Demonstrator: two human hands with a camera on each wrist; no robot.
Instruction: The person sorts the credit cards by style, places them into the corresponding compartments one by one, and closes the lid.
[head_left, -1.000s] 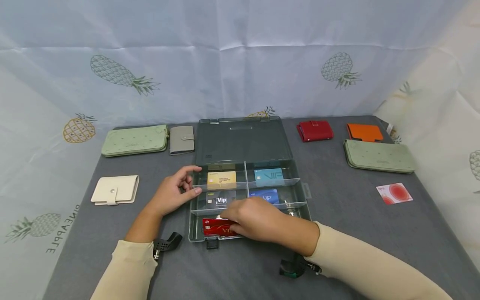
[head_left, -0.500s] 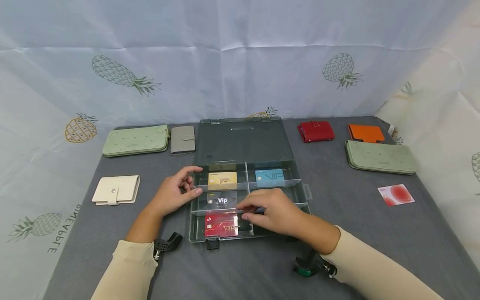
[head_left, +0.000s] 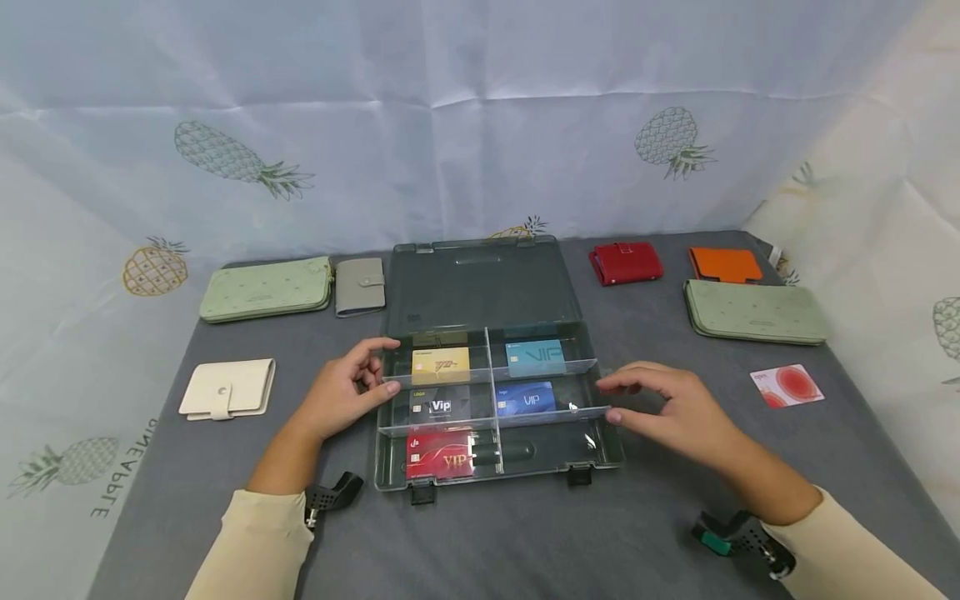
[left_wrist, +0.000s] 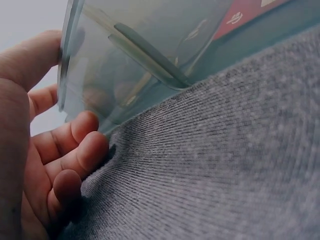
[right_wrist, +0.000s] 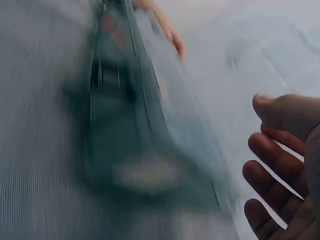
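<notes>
A dark translucent divided storage box (head_left: pixel 555 454) lies with its lid (head_left: pixel 483 287) raised at the back. My left hand (head_left: pixel 347 387) holds the box's left wall, index finger and thumb over the rim, the other fingers curled outside. A yellow card (head_left: pixel 440 367), a black Vip card (head_left: pixel 438 405) and a red VIP card (head_left: pixel 435 455) fill the left column. On the right are a teal card (head_left: pixel 536 357) and a blue VIP card (head_left: pixel 525 398); the front right compartment has no card. My right hand (head_left: pixel 678 408) is beside the box's right edge, fingers apart, holding nothing.
A pink-and-white card (head_left: pixel 787 386) lies at the right. Behind it are a green wallet (head_left: pixel 757 312), an orange wallet (head_left: pixel 725 265) and a red wallet (head_left: pixel 626 262). Left stand another green wallet (head_left: pixel 266 289), a grey wallet (head_left: pixel 360 286) and a cream wallet (head_left: pixel 228 389).
My right hand has let go of the red card, now lying in the front left compartment, and has moved right, out of the box. The left hand stays at the box's left wall.
</notes>
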